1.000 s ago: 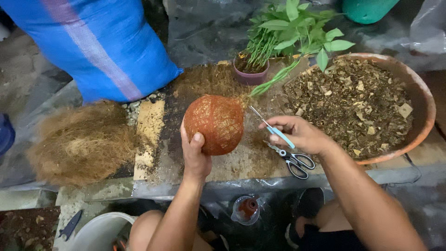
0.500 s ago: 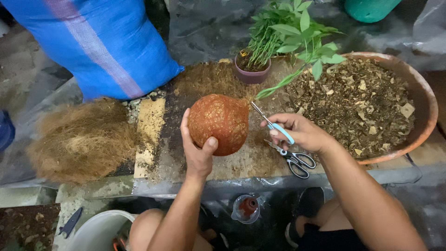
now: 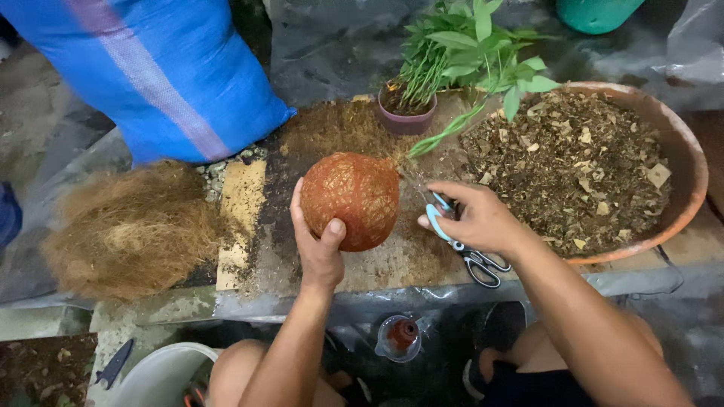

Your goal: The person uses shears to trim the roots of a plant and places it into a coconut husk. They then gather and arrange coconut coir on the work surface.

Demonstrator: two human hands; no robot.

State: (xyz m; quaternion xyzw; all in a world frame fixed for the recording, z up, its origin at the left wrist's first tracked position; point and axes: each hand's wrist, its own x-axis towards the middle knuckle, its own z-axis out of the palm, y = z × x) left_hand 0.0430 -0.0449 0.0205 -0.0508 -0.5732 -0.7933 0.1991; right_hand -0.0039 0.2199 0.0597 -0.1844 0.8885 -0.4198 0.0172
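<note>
Two hands are at work here, and we start at their fingers: those of our left hand (image 3: 320, 245) are curled up around the near-left side of a round ball wrapped in reddish-brown fibre (image 3: 351, 200), the thumb pressed on its near face and the other fingers hidden behind it, so the hand is clamped on the ball. The ball rests on a worn wooden board (image 3: 241, 203) dusted with dark soil, and we take the ball as our landmark. Just right of it, the fingers of our right hand (image 3: 475, 218) are closed together over a pair of scissors (image 3: 471, 252) with light blue and black handles (the blades are covered by the hand, so we cannot tell whether they are parted). A long green leaf (image 3: 445, 136) runs from the ball's upper right side toward the far right. Beyond the ball stands a small purple pot (image 3: 407, 120) holding leafy green plants. Further right of the ball sits a wide terracotta bowl (image 3: 690, 162) filled with a coarse brown potting mix. Left of the ball lies a heap of loose coconut fibre (image 3: 132, 230), and beyond that, to the far left, a blue woven sack (image 3: 158, 68).
</note>
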